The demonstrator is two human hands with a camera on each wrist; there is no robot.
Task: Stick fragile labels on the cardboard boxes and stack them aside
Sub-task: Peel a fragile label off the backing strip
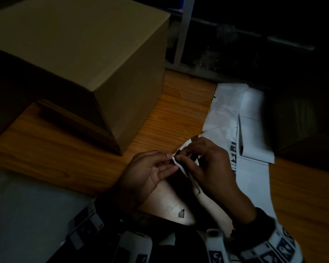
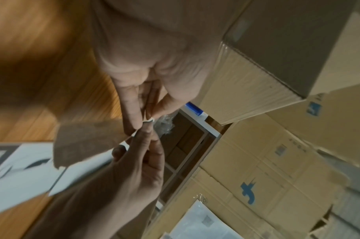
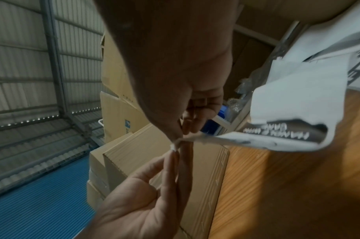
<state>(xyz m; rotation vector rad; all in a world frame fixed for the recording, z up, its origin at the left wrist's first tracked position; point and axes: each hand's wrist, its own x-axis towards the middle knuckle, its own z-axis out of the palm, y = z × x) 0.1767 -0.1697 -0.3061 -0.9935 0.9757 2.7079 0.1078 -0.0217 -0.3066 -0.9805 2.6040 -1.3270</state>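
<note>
A plain brown cardboard box (image 1: 84, 63) stands closed on the wooden table (image 1: 46, 149), up and left of my hands. A white fragile label (image 1: 184, 168) with black print hangs in the air between both hands. My left hand (image 1: 172, 161) pinches one curled corner of it between thumb and fingertips. My right hand (image 1: 180, 156) pinches the same corner from the other side. In the right wrist view the label (image 3: 277, 134) trails off to the right of that corner, and the box (image 3: 207, 174) stands behind the hands. The left wrist view shows the label's corner (image 2: 149, 120) between the fingertips.
A heap of white label sheets (image 1: 251, 130) lies on the table to the right of my hands. Stacked cardboard boxes (image 2: 256, 161) stand beyond the table. A pale surface (image 1: 17, 205) borders the table at lower left. A metal rack post (image 1: 184, 29) rises behind.
</note>
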